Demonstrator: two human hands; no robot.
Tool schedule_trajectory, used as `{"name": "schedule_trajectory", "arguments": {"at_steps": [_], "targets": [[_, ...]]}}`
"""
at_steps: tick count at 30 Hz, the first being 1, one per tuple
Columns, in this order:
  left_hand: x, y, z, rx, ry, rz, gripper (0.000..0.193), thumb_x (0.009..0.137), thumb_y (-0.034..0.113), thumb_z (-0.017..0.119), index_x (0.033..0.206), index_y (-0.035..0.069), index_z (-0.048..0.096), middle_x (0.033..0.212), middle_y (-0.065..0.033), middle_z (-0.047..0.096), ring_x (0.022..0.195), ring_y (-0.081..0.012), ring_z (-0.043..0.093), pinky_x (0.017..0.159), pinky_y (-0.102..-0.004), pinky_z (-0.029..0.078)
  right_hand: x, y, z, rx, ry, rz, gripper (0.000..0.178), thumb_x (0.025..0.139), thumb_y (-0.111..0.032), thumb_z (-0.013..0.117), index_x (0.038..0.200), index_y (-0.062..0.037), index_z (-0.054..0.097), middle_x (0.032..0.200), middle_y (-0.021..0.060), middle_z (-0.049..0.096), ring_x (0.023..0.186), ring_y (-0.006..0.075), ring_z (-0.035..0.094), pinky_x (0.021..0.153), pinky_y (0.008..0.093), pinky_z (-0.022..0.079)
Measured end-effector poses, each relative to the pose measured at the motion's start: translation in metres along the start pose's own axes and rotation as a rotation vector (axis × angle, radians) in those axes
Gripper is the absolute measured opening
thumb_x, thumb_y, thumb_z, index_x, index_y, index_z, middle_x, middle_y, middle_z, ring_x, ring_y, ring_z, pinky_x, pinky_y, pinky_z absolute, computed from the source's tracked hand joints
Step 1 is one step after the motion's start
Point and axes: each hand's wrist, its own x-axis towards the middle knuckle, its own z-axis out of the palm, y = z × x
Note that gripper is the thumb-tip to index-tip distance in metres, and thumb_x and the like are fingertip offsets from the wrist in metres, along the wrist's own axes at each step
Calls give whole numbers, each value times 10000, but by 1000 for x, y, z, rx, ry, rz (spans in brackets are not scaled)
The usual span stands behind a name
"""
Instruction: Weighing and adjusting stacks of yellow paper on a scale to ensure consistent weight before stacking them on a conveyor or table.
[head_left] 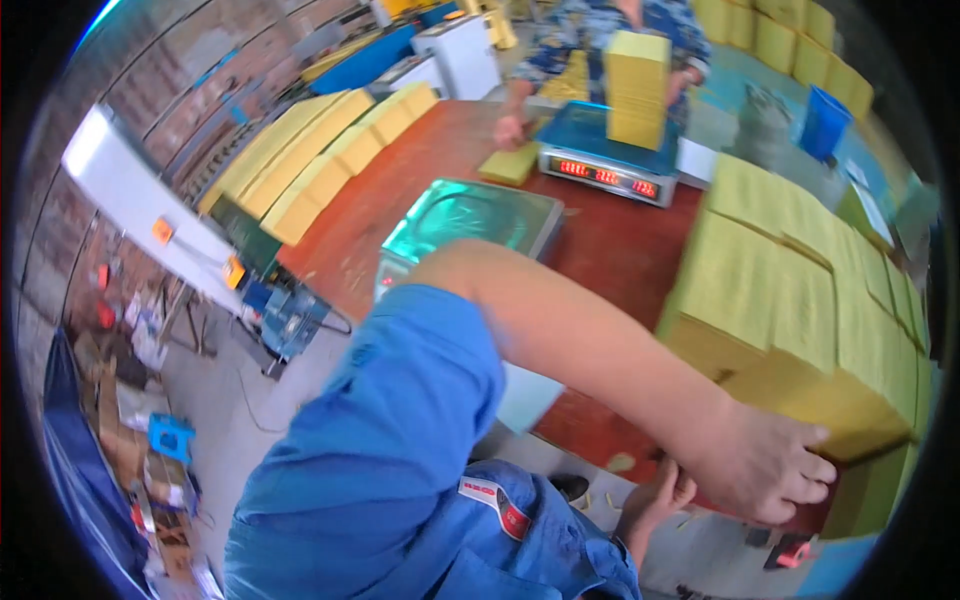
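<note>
Yellow stacks (800,310) stand beside the left hand (760,465), its fingers (808,490) half-curled.

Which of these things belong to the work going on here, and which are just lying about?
Seemingly in the work:
- yellow stacks beside the left hand
- scale with red digits, bearing another stack
- metal-topped device
- red tabletop

Seemingly just lying about:
- dark blue sheet
- brown cardboard
- blue plastic object
</note>
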Motion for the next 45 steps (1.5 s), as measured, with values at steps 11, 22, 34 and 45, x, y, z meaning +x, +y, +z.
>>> {"name": "schedule_trajectory", "arguments": {"at_steps": [11, 22, 34, 45], "targets": [[-442, 211, -373, 482, -447, -1137, 361, 773, 190, 681, 1103, 50, 631, 1254, -155, 574, 1186, -310, 543, 993, -459, 441, -227, 42, 272, 17, -1234, 621, 178, 946, -12, 507, 1056, 31, 640, 936, 111, 681, 845, 171, 642, 783, 300, 515], [-840, 358, -678, 928, -7, -2370, 752, 807, 564, 637, 1297, 0, 551, 1302, -220, 572, 1211, -343, 549, 1006, -422, 452, -360, 122, 458, -178, -1248, 1053, 215, 951, -66, 528, 1126, 21, 617, 1003, 111, 670, 890, 187, 649, 817, 308, 519], [-815, 344, -599, 327, 44, -2240, 568, 794, 530, 676, 1111, 62, 624, 1078, -174, 674, 983, -298, 659, 817, -399, 509, -419, 210, 496, -225, -1362, 1329, 506, 946, -171, 583, 1405, -43, 411, 1336, 154, 528, 1169, 264, 566, 980, 404, 465], [-615, 378, -460, 254, 150, -1812, 619, 874, 288, 661, 1402, 54, 439, 1209, -194, 610, 1143, -333, 589, 964, -411, 467, -407, 162, 479, 421, -1106, 1174, 646, 826, -64, 540, 1444, -34, 355, 1449, 123, 434, 1317, 267, 441, 1105, 432, 342]]}}
